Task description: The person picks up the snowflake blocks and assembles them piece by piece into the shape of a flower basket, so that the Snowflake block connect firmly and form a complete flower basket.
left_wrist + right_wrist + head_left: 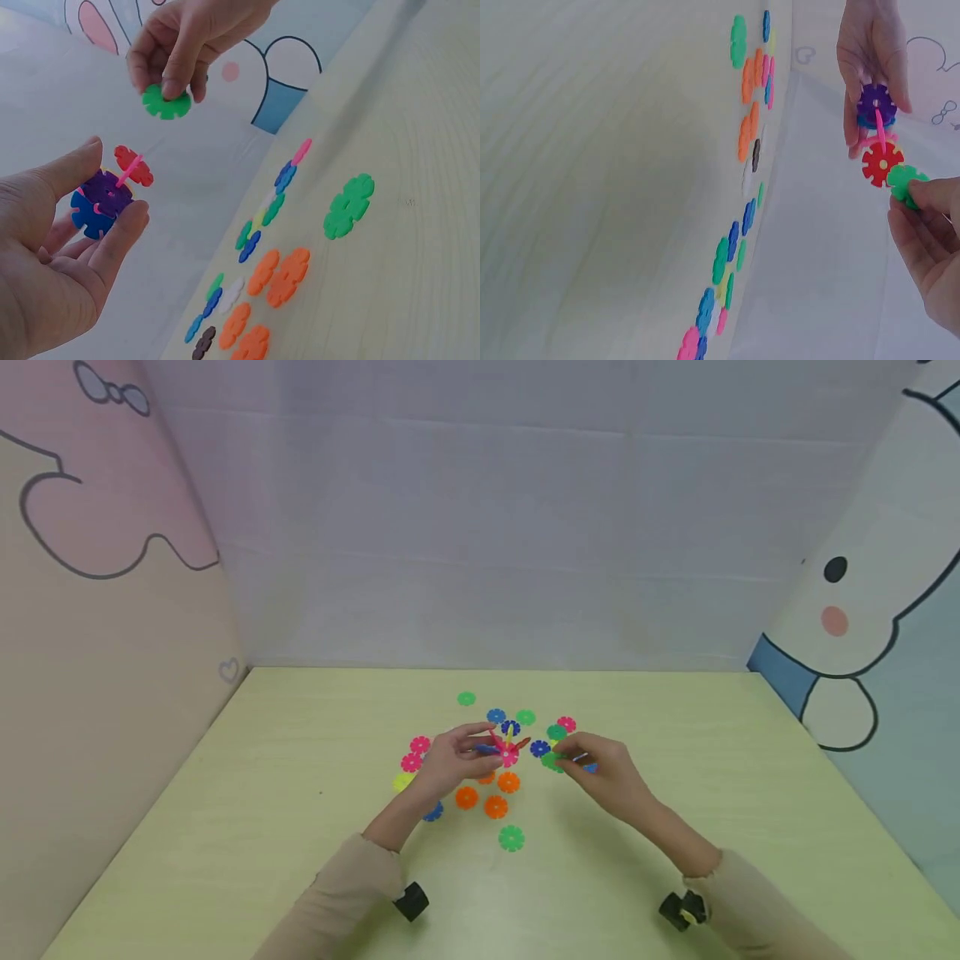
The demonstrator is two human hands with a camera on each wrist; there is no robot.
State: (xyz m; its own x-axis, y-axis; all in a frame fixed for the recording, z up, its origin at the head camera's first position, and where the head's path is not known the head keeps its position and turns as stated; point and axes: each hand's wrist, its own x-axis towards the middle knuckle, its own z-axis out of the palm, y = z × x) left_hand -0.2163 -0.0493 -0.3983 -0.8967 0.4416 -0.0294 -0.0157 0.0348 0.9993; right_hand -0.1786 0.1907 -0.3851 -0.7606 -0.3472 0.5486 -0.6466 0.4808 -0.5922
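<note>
My left hand (459, 756) holds a cluster of joined notched plastic discs between thumb and fingers, raised above the table. In the left wrist view a purple disc (105, 196) and a blue disc (94, 222) lie at the fingertips, while a pink disc (129, 171) links out to a red disc (139, 169). A yellow piece (510, 735) sticks up from the cluster in the head view. My right hand (606, 772) pinches a single green disc (166, 105) by its edge. In the right wrist view, that green disc overlaps the red disc's edge.
Loose notched discs lie flat on the pale table (225, 827) around and beneath both hands. Among them are an orange disc (496, 807), a green disc (512, 838) nearest me and a pink disc (411, 762) at left. A white cloth wall (480, 543) stands behind.
</note>
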